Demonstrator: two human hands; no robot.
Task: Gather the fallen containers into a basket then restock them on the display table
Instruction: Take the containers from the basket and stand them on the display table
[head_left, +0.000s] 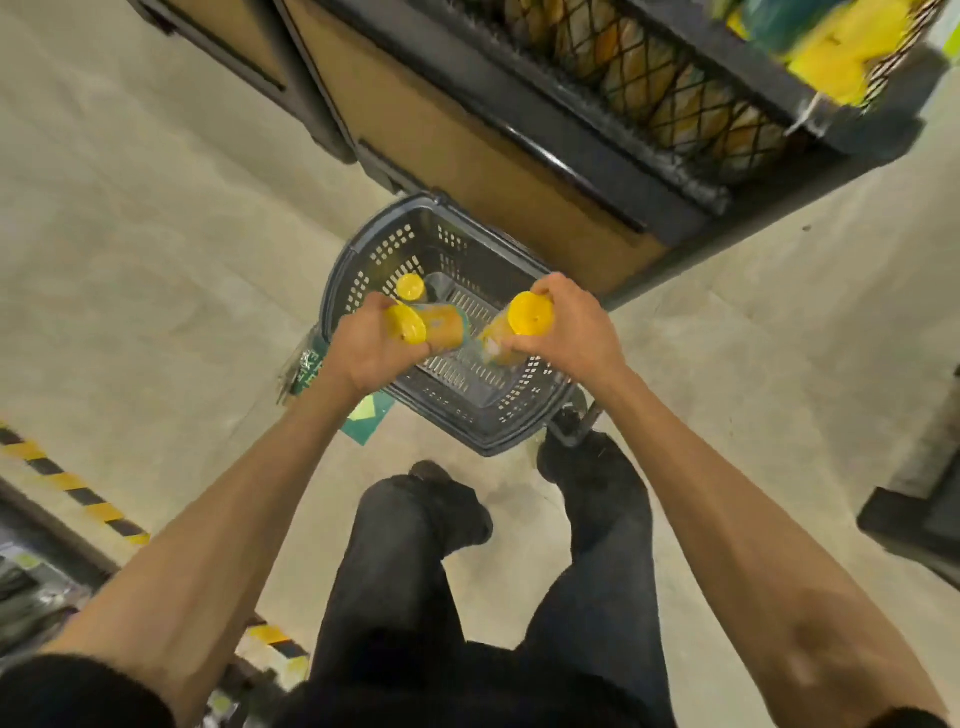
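One yellow-lidded tub (444, 328) is gripped in the left hand (363, 353), a second tub (529, 313) in the right hand (571, 332), both held above the basket (395, 249)

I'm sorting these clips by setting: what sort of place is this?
Probably a shop aisle: a shopping basket on the floor, a wire-mesh display bin of packaged goods, and yellow-lidded containers, one in the left hand, one in the right hand.

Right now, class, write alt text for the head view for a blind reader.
Left hand holds the left container, right hand the right container, both over a basket on the floor. A third container, also yellow-lidded, sits inside.
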